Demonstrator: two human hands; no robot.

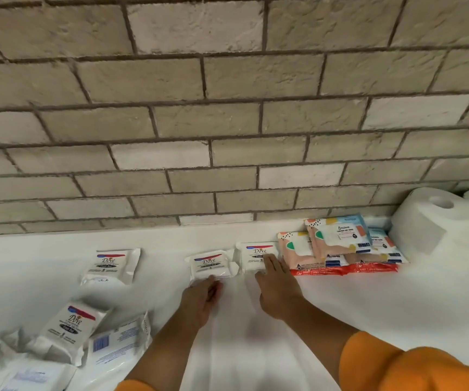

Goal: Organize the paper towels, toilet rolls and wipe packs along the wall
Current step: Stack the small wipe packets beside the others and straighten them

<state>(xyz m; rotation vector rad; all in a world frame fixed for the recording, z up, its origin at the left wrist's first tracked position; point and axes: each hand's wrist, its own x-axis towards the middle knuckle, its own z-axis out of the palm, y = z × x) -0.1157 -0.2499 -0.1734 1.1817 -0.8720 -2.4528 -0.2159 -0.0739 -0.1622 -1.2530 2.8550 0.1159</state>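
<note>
Two hands (241,292), five Dove packs (213,266)

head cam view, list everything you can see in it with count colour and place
white Dove wipe packs by the wall: three, white with a red and blue mark, flat in a loose row on the white counter
loose wipe packs: several, white, heaped at the near left; exact count unclear
patterned wipe packs: a few, peach, blue and white, overlapping right of the Dove row
paper rolls: at least two, white, upright at the far right
brick wall: one, beige and white, behind the counter
left hand: fingers at the middle Dove pack's near edge
right hand: fingers resting on the rightmost Dove pack; orange sleeve
</note>
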